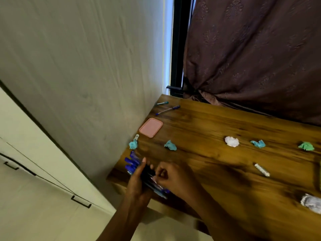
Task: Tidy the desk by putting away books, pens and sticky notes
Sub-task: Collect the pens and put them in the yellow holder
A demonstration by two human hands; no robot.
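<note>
My left hand (138, 182) is shut on a bundle of blue pens (132, 163) at the near left corner of the wooden desk (217, 129); their caps stick out past my fingers. My right hand (173, 178) pinches the same bundle from the right side. Two loose pens lie at the far left corner, a blue pen (168, 110) and a teal pen (162, 103). Crumpled notes are scattered on the desk: a teal note (133, 144) at the left edge, another teal note (170, 145), a white note (231, 141), a third teal note (258, 143) and a green note (306, 146).
A pink lid-like tray (150, 127) lies by the wall. A small white tube (136, 137) and a white stick (262, 169) lie on the desk, a grey crumpled wad (311, 202) at the right. A brown curtain (251, 54) hangs behind; cabinet doors (34, 188) stand left.
</note>
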